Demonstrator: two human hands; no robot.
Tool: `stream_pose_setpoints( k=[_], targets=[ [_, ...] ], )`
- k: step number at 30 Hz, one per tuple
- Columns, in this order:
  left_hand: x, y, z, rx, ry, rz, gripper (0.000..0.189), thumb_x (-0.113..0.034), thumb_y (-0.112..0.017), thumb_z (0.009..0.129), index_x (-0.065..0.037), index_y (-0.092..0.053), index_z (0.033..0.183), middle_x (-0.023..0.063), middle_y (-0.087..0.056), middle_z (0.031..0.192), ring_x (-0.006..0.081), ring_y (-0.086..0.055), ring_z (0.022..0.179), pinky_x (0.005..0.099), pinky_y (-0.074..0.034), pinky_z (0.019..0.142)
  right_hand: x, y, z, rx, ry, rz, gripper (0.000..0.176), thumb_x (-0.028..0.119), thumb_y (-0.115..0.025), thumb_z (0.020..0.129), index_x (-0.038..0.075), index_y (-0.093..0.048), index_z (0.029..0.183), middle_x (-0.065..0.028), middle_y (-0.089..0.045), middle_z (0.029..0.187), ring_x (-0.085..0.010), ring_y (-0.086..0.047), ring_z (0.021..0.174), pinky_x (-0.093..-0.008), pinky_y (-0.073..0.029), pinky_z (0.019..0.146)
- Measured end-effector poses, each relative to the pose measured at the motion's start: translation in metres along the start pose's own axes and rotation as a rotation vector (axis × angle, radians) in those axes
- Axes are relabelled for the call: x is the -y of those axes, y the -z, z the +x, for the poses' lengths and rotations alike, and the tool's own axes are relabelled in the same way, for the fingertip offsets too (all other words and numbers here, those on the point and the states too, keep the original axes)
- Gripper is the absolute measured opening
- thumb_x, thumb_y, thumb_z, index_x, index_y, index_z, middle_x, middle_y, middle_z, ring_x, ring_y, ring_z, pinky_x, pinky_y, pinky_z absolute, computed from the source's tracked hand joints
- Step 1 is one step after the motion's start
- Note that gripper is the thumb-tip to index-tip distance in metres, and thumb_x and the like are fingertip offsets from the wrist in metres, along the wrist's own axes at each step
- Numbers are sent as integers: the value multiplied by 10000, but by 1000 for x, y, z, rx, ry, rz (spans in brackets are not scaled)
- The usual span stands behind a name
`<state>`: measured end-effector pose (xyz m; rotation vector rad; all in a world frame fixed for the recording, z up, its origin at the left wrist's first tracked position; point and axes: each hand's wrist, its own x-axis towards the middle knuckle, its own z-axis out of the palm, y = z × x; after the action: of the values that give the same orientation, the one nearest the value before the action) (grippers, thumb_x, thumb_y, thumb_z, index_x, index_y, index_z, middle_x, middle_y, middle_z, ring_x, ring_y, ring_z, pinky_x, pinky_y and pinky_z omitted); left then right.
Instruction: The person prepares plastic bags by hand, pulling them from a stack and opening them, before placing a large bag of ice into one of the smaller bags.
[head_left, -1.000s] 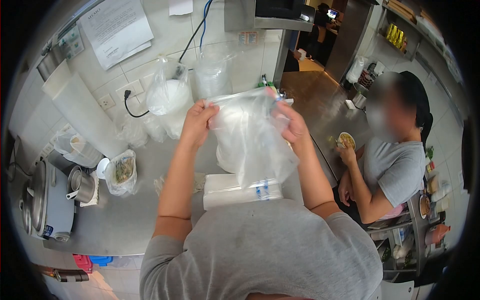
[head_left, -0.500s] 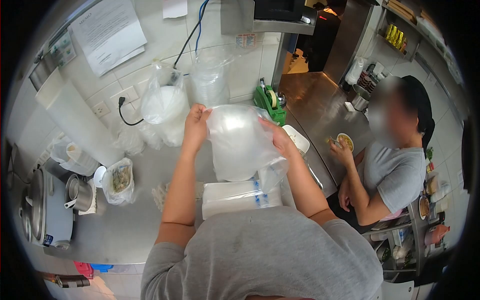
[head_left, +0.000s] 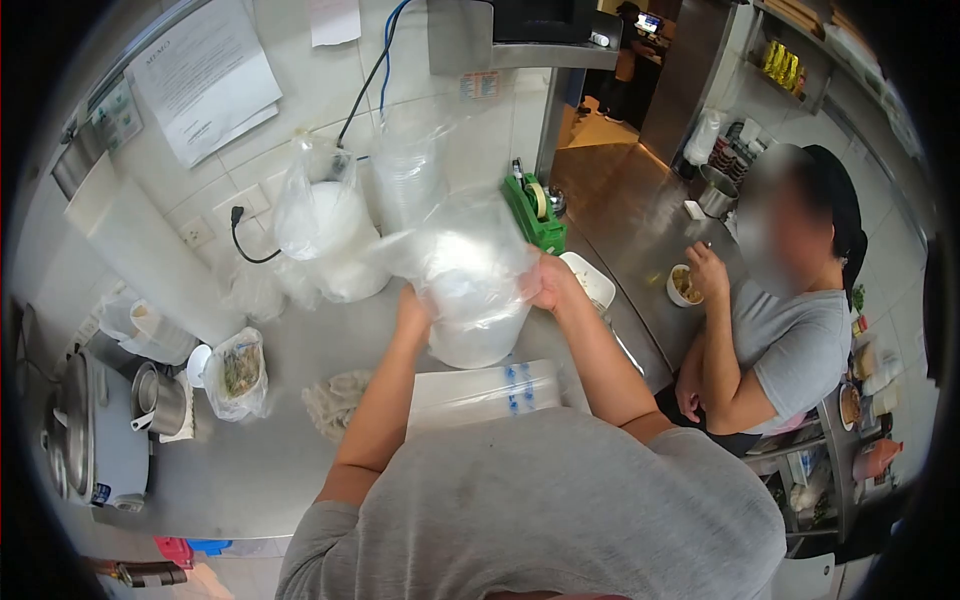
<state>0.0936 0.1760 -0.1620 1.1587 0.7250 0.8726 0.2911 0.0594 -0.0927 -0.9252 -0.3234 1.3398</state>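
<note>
A clear plastic bag, blurred by motion, is draped over a translucent white round container on the steel counter. My left hand grips the bag low on its left side, the fingertips partly hidden by the film. On the opposite side, my right hand closes on the bag's edge, against the container. Just in front of the container lies a flat pile of plastic bags with blue print. A crumpled cloth rests beside my left forearm.
Behind my hands stand a bagged white container and a stack of clear containers. A green tape dispenser and a white tray sit to the right. A co-worker stands there by a small cup of food. Leftward is a bag of food.
Both my hands have come down along the container's sides, and the bag's top has billowed up and leftward. The co-worker's hand has risen from the cup, which now rests on the counter.
</note>
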Motion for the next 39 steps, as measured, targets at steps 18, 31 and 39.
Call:
stream_pose_setpoints(
  k=[18,31,39],
  targets=[
    [-7,-2,8,21,394,101,264,-148,-460,864,19,-541,1052,105,-606,848,157,-582,723,311,-460,535,-27,55,59,-107,-295,-490,330,319,-425,888,57,-605,977,-67,-655,813,-216,-642,673,-379,-533,573],
    [12,-39,-76,-396,269,-289,189,-128,-452,903,-19,-538,775,5,-486,610,96,-436,483,262,-347,400,-83,32,-57,-106,-126,383,220,192,-396,911,43,-556,940,-58,-609,822,-176,-571,623,-326,-500,564],
    [78,3,-43,-367,-112,243,136,-107,-534,856,15,-547,914,56,-564,678,127,-531,600,261,-425,552,-106,72,-10,-356,-46,-203,271,237,-544,839,40,-561,1025,-90,-615,949,-223,-616,801,-297,-500,581]
  ],
)
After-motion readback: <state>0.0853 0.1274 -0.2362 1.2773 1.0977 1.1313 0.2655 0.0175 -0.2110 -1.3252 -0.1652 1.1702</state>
